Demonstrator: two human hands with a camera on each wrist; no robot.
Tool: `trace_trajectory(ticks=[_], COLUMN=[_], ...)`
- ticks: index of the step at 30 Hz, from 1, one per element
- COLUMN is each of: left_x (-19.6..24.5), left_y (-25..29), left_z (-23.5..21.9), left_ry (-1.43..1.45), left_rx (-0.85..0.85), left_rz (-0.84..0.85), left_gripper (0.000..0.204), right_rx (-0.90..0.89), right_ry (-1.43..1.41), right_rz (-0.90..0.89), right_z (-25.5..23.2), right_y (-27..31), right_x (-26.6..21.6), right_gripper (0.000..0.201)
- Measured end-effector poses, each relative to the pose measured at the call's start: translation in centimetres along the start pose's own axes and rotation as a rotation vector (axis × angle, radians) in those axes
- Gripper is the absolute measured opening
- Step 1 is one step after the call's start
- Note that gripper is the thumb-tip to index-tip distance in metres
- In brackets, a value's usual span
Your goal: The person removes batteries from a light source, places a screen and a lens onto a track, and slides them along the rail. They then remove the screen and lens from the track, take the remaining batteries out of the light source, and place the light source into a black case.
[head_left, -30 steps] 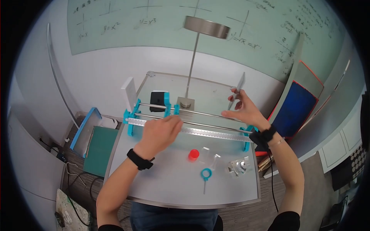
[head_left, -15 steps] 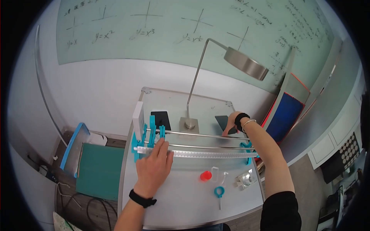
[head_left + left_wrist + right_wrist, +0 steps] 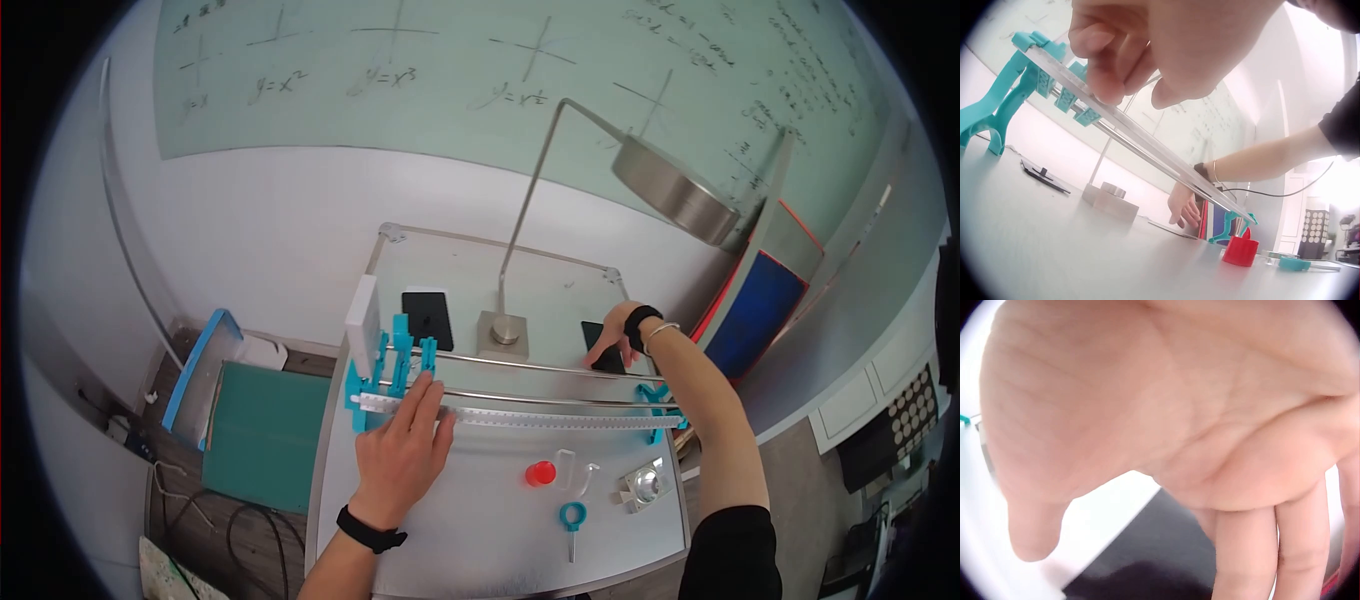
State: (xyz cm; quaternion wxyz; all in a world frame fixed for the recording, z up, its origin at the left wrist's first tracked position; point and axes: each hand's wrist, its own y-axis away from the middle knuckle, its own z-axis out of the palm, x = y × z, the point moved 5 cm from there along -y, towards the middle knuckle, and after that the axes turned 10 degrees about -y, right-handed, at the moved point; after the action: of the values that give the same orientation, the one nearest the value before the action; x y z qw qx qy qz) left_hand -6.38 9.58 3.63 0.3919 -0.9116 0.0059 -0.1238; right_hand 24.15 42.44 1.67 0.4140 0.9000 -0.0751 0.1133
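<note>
The left hand (image 3: 400, 455) lies over the left part of a clear ruler (image 3: 560, 421), its extended fingers reaching the blue sliders (image 3: 401, 350) on two metal rods (image 3: 540, 370). In the left wrist view, that hand (image 3: 1172, 50) bends its fingertips over the ruler (image 3: 1141, 134); exact contact is unclear. At the back right, the right hand (image 3: 616, 334) hangs over a dark flat plate (image 3: 607, 366). The right wrist view shows this hand (image 3: 1147, 419) with thumb and fingers apart above the dark plate (image 3: 1147, 540), which has a pale border.
A white panel (image 3: 363, 325) stands at the rail's left end. Behind are a black tablet-like object (image 3: 428, 318) and a lamp base (image 3: 503, 334). In front lie a red cap (image 3: 541, 473), clear pieces, a blue ring on a stem (image 3: 572, 516) and a lens holder (image 3: 645, 484).
The right hand has lowered the upright plate, which now lies flat on the table. The left hand and blue sliders have shifted left, towards the white panel. The head view has also moved.
</note>
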Motion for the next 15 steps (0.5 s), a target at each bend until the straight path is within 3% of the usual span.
trace_trajectory(ticks=[1,3,5,7,9,10,11,13,15], left_x=[0.0,-0.3,-0.3,-0.4,-0.8,-1.0,-1.2,-1.2,-1.2], left_y=[0.0,0.1,0.3,0.4,0.5,0.6,0.7,0.5,0.5], left_z=[-0.1,0.3,0.5,0.5,0.7,0.7,0.6,0.4,0.5], left_ry=[-0.008,-0.021,-0.027,-0.032,-0.040,-0.046,-0.062,-0.039,-0.042], left_rx=[-0.002,0.022,0.048,0.041,0.034,0.027,0.027,0.037,0.041], left_rz=[0.001,-0.007,-0.005,-0.026,-0.036,-0.047,-0.061,-0.046,-0.063], left_gripper=[0.038,0.038,0.038,0.038,0.038,0.038,0.038,0.039,0.038], right_rx=[-0.005,0.344,0.549,0.558,0.633,0.513,0.507,0.384,0.311], right_ry=[0.016,-0.155,-0.274,-0.350,-0.307,-0.230,-0.220,-0.113,-0.089], right_rz=[-0.016,-0.483,-0.811,-1.048,-1.043,-0.938,-0.956,-0.763,-0.738], right_z=[-0.3,-2.5,-3.2,-3.0,-2.0,-1.5,-1.2,-0.3,-0.4], right_y=[1.3,4.9,7.2,8.9,9.8,10.2,11.5,12.6,11.9], right_x=[-1.2,-6.0,-11.6,-17.1,-21.4,-23.2,-24.6,-26.3,-27.7], right_gripper=[0.083,0.059,0.039,0.037,0.040,0.047,0.047,0.053,0.065])
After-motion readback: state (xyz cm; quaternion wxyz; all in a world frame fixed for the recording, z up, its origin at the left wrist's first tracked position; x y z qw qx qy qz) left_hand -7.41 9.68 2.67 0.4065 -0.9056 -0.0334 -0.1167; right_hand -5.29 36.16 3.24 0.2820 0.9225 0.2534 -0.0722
